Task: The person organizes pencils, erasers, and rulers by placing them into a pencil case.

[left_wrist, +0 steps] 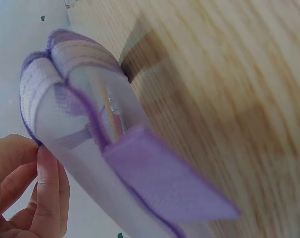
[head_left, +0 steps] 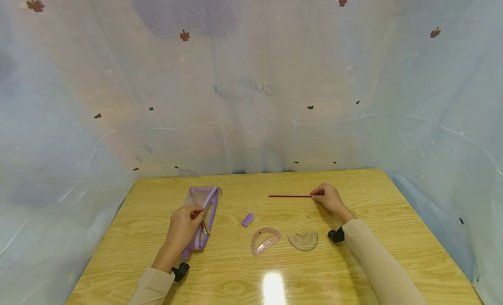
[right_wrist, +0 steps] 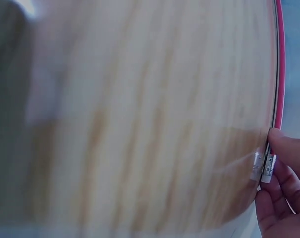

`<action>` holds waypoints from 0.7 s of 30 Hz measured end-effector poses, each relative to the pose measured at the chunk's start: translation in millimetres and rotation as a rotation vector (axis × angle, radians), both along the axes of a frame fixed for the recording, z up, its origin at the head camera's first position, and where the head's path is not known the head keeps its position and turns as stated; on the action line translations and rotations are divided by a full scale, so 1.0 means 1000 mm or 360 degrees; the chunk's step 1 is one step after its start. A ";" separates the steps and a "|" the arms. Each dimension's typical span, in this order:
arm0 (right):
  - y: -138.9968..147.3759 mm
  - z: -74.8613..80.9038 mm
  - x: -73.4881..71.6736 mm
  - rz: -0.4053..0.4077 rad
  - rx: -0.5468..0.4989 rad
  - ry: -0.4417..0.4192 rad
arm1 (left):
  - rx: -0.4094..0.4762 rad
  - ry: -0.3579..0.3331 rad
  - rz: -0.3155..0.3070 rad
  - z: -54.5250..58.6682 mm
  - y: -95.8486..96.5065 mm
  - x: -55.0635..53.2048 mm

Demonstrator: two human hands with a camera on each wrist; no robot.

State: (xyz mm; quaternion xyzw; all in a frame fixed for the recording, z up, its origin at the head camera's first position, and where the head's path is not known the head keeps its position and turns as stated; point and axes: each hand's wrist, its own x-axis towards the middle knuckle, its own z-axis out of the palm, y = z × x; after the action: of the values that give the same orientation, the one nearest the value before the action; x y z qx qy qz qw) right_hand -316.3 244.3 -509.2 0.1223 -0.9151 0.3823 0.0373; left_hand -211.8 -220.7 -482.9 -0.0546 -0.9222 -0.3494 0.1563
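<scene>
At the left of the table lies a see-through pencil case point(head_left: 203, 188) with purple trim, its opening spread. My left hand point(head_left: 185, 223) pinches its edge between thumb and fingers. Through the mesh of the case point(left_wrist: 85, 166) in the left wrist view, a thin yellowish stick shape shows; the head view shows pencils point(head_left: 206, 228) at the opening. On the right, my right hand point(head_left: 329, 198) pinches a dark red pencil point(head_left: 288, 195) near one end, its other end pointing left. In the right wrist view a silver band point(right_wrist: 270, 168) shows on the pencil by the fingers.
Between the hands lies a small purple eraser point(head_left: 248, 220). Nearer me are a pink protractor point(head_left: 268, 243) and a clear protractor point(head_left: 303, 241). A patterned curtain point(head_left: 251, 77) hangs behind the wooden table point(head_left: 235, 279). Black wrist devices point(head_left: 180, 272) sit at both cuffs.
</scene>
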 end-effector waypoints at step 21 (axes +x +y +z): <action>-0.002 0.000 0.000 0.0121 0.0171 0.0126 | 0.0008 0.0019 -0.0002 0.001 0.000 0.002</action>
State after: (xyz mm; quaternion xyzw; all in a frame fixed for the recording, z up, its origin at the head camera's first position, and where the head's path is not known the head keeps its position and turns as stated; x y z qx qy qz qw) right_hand -316.0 242.3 -508.8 0.1737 -0.9268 0.3287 0.0525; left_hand -209.4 -220.8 -481.7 -0.0569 -0.9204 -0.3514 0.1618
